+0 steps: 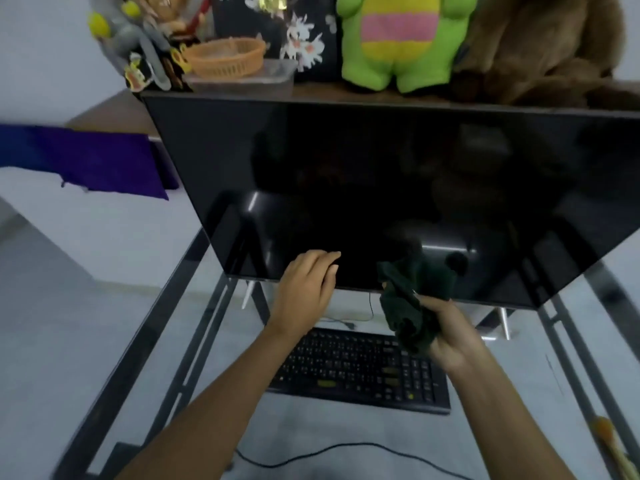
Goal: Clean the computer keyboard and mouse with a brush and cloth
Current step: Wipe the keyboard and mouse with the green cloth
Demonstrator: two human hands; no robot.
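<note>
Keyboard (pixel 360 368), black, lies flat on the glass worktop (pixel 194 306) in front of the person, partly hidden under both forearms, its cable (pixel 346 448) trailing across the glass nearer the camera. No mouse can be made out in this view.

Above the keyboard, a large dark monitor (pixel 381 188) fills the middle of the view, its screen off and reflecting the room. The left hand (pixel 304 292) reaches forward with fingers spread flat, its grip apart and holding nothing; the fingertips touch the lower edge of the screen. The right hand (pixel 446 337) is raised just beside it, its grip clamped on a bunched dark green cloth (pixel 412 296) that rises in front of the monitor's bottom edge.

At the far right edge of the worktop lies a blurred orange-tipped object (pixel 606 434); it is too indistinct to tell what it is.

On the brown shelf (pixel 311 90) behind the monitor sit an orange basket (pixel 225 58) in a clear tray, a green plush toy (pixel 401 39) with pink and yellow stripes, and a brown plush (pixel 554 46). A purple cloth (pixel 90 161) hangs at the left.
</note>
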